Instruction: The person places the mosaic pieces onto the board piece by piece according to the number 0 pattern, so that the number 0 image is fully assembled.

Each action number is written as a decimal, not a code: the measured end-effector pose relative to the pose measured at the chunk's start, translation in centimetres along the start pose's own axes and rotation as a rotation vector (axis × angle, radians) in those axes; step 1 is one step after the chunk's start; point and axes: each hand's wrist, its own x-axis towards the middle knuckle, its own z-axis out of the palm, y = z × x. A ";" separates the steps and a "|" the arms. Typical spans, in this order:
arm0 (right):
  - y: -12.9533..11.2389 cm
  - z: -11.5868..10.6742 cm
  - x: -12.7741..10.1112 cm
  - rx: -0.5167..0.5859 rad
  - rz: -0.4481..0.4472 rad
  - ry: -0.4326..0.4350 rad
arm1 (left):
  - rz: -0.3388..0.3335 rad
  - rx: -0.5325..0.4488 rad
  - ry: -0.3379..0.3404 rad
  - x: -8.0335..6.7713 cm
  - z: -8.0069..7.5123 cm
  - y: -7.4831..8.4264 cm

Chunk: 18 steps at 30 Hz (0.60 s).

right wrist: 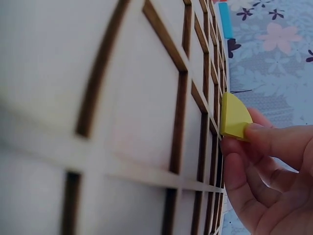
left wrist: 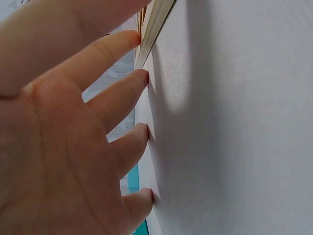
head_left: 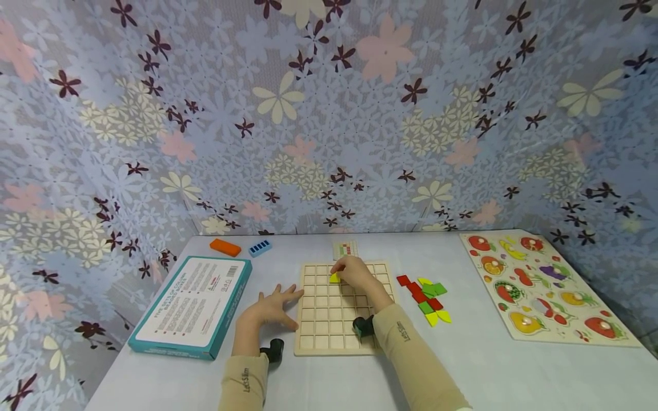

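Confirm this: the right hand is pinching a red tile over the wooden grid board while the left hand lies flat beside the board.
Not quite. The tile in the right hand is yellow, not red, as the right wrist view shows. The rest stands: it is over the wooden grid board, and the left hand lies flat beside it.

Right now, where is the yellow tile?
In the head view, the right hand pinches the yellow tile over the wooden grid board's upper rows, near the far edge.

Head view high, facing down; wrist views close; all share grid board [head_left: 339, 311].
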 end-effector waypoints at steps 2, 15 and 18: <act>0.0 0.1 0.0 -0.005 -0.008 -0.003 | 0.001 0.000 0.001 -0.1 0.0 0.0; -0.2 0.4 0.2 -0.066 -0.014 -0.029 | -0.012 -0.007 0.004 -0.3 -0.1 0.4; -0.2 0.3 0.2 -0.083 -0.014 -0.035 | -0.014 -0.010 0.006 -0.3 -0.1 0.3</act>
